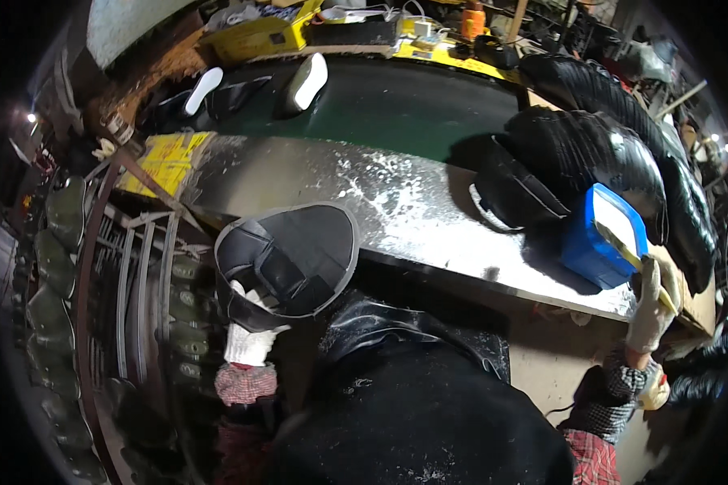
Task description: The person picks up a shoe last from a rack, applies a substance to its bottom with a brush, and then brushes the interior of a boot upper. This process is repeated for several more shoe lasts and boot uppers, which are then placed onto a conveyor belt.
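My left hand (249, 343), in a white knit glove, grips the near left edge of a black boot upper (319, 242). Its fingers reach over the rim to the inside, and the wide opening faces up. At the right, my gloved right hand (653, 305) is closed around the light handle of a brush (617, 242). The brush's lower end leans into a blue plastic tub (590, 246) with white contents; its tip is hard to make out. That tub stands at the right end of the metal-topped bench (291, 174).
More black uppers (578, 153) lie stacked behind the tub. White-soled shoes (306, 83) rest on the dark green surface (396, 105) beyond the bench. A metal rack (141, 299) and rows of dark glossy pieces (52, 323) stand at the left. Yellow boxes (263, 39) line the back.
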`<action>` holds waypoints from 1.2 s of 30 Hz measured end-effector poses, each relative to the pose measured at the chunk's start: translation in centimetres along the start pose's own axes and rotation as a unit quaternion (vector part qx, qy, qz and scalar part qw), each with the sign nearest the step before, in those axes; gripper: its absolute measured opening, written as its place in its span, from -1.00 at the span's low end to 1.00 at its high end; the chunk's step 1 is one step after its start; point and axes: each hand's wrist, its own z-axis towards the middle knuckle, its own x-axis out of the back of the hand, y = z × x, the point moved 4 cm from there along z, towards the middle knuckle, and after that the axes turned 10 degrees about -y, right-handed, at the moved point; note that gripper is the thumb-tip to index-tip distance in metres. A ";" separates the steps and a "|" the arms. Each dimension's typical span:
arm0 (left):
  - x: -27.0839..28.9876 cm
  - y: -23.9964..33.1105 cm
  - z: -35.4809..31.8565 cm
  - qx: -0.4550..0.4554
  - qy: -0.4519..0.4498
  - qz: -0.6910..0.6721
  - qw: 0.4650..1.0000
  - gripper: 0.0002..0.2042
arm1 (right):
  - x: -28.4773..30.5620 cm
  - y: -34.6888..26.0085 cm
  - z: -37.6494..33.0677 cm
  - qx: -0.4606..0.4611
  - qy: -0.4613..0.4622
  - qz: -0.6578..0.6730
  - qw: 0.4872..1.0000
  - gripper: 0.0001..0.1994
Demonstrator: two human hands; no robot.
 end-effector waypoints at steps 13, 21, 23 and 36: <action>-10.9 9.1 5.7 -0.099 0.070 -0.311 0.942 -0.54 | -28.8 -13.6 2.2 0.016 -0.356 0.354 0.865 -0.73; -11.6 6.1 6.9 -0.030 0.009 -0.334 0.942 -0.62 | -25.3 -13.0 2.0 0.007 -0.241 0.277 0.930 -0.70; -15.1 8.8 7.2 -0.022 -0.044 -0.351 0.935 -0.62 | -27.5 -16.8 2.5 0.090 -0.329 0.237 0.910 -0.72; -12.3 13.3 6.7 0.080 -0.063 -0.233 0.967 -0.66 | -20.0 -11.9 -3.9 0.035 -0.567 0.205 0.797 -0.76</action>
